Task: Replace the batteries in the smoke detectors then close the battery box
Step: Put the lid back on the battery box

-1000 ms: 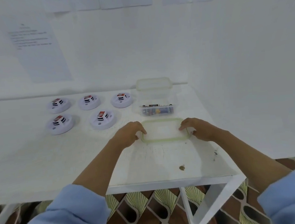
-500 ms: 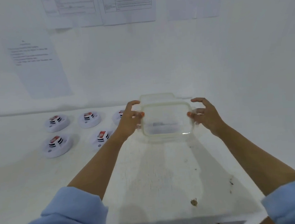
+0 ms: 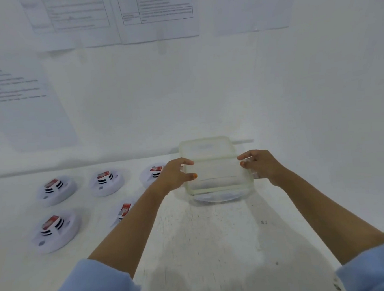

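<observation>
1. Step in hand: closing the battery box. Both hands hold the translucent lid (image 3: 216, 173) over the battery box (image 3: 215, 197), at the far right of the surface (image 3: 206, 247).
2. Left hand (image 3: 177, 174): fingers curled round the lid's left edge, thumb on top. Right hand (image 3: 260, 165): pinches the lid's right edge the same way.
3. Only the box's near lower edge shows under the lid. I cannot tell whether the lid is touching the rim or just above it; it looks unseated.
4. Five smoke detectors (image 3: 56, 190) sit left of the box in two rows, each with a red-labelled battery showing on top. The battery part looks done, judging from that.
5. A second translucent container (image 3: 206, 146) sits just behind the lid, against the wall.
6. The next move calls for squaring the lid's corners to the box rim, lowering it flat, then pressing down along the edges until it seats all round.
7. Risk: a skewed lid catches one corner and pops off.
</observation>
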